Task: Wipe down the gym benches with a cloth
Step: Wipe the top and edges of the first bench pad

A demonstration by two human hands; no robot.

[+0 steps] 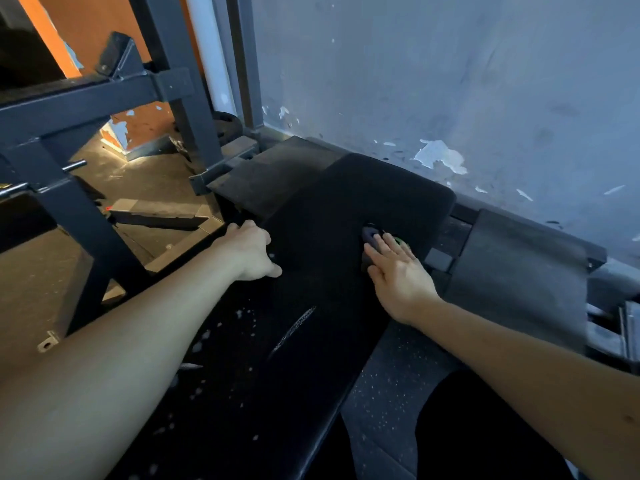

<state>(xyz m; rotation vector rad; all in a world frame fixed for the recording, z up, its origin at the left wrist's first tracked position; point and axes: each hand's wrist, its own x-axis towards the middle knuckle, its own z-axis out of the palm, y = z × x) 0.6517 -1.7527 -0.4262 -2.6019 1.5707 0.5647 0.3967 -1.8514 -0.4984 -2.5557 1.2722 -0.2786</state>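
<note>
Pressing flat with straight fingers, the right grip point(398, 275) pins the dark cloth point(371, 236) near the right edge of the surface point(311, 220); the left grip point(251, 251) curls over its left edge. White specks point(239, 313) on the near half suggest wiping is only partly done.

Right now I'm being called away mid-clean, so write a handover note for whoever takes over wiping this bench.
Left hand: grips the left edge of the black padded gym bench.
Right hand: flat, straight fingers pressing a small dark grey cloth onto the far half of the pad, near its right side.
Done: the far half of the pad looks free of marks, though the light is dim.
Left: white specks dot the near half, so that part probably needs wiping next.
</note>
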